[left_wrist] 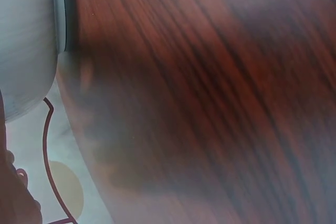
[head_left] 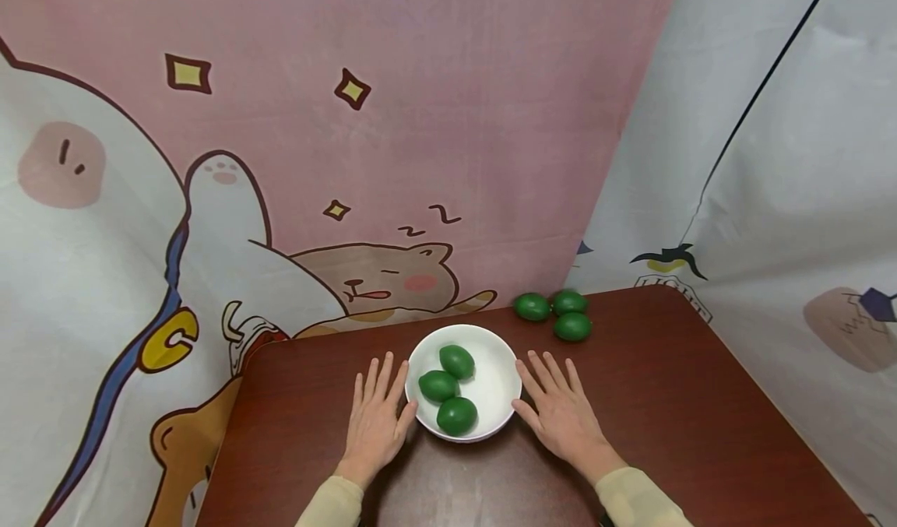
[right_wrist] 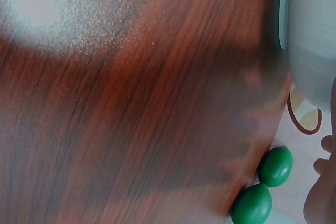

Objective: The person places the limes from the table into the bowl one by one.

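A white bowl (head_left: 496,379) stands on the table with three green limes (head_left: 457,416) lying in its left half. Along the bowl's left side is my left hand (head_left: 371,430), fingers straight and spread, thumb and index at the rim. My right hand (head_left: 566,422) mirrors it on the other side, also with straight fingers. Whether either hand actually touches the bowl is hard to tell. Both wrist views show the bowl's outer wall (left_wrist: 26,40) (right_wrist: 315,35) and part of a hand at the edge.
Three more limes (head_left: 572,326) lie together at the table's back edge, right of the bowl. The brown wooden table (head_left: 673,402) meets a printed cartoon cloth (head_left: 420,161) behind it. White cloth (head_left: 792,223) hangs on the right.
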Available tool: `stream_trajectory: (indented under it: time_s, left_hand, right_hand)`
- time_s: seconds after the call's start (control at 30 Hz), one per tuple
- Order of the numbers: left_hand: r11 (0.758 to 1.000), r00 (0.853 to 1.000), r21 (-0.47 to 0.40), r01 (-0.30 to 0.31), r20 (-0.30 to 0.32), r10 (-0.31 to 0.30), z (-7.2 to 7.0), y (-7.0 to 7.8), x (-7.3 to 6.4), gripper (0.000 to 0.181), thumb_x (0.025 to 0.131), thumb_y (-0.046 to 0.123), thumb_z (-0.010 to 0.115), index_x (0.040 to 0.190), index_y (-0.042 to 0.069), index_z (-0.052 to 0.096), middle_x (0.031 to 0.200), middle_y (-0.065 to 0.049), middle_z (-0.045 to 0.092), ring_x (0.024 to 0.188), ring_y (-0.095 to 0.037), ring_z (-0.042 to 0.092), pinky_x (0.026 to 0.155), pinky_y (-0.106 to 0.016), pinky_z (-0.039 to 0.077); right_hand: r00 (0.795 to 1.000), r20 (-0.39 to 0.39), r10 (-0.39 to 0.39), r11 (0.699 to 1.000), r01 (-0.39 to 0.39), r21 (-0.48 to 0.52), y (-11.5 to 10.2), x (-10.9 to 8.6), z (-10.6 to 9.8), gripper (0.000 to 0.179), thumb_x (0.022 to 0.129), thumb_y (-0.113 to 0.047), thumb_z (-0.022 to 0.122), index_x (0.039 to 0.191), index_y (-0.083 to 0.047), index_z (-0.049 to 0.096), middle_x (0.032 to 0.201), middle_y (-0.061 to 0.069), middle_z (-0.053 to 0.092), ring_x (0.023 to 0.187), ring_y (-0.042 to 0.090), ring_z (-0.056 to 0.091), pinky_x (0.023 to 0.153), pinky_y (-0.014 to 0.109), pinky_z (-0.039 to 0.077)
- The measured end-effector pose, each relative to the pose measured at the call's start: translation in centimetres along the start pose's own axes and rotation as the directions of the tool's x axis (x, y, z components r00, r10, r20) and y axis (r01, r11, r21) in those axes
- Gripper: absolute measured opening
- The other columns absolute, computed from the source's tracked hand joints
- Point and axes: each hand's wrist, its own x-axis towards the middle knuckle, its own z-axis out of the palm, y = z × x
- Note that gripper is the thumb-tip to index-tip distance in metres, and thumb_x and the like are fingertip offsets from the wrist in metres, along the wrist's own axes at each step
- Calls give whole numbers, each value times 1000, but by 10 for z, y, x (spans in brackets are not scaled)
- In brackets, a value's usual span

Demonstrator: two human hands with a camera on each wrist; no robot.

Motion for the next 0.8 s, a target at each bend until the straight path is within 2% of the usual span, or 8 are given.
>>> stream_trajectory:
  time_s: [0.23,0.47,0.67,0.8]
  left_hand:
    - [1000,1000,1,0,5,0,-2,0,-1,63,105,45,51,159,14,42,170,-13,26,158,-36,17,121,-65,18]
    - [1000,999,2,17,29,-17,-1,1,-3,63,106,44,50,160,14,41,171,-12,24,158,-35,16,123,-64,17]
    - [1000,1000,27,12,17,-13,1,0,-4,63,106,44,50,160,13,41,169,-14,27,158,-35,18,122,-64,18]
    - [1000,1000,26,8,13,-8,3,0,-3,64,106,44,51,160,13,40,170,-12,25,159,-34,16,122,-63,16]
  right_hand:
    - [1000,-16,-6,1000,7,15,1,0,1,69,103,-54,54,160,-17,42,165,14,36,155,37,28,124,63,13]
    - [1000,-12,10,999,-10,36,7,-1,3,71,103,-56,51,161,-16,40,166,13,34,155,38,26,125,61,11]
    - [999,-25,38,998,-37,52,15,-3,0,72,103,-56,53,159,-13,42,166,15,35,154,39,27,125,62,9]
    - [999,-14,50,998,-49,44,22,-3,-2,72,103,-56,52,160,-13,41,166,15,34,155,39,24,124,63,11]
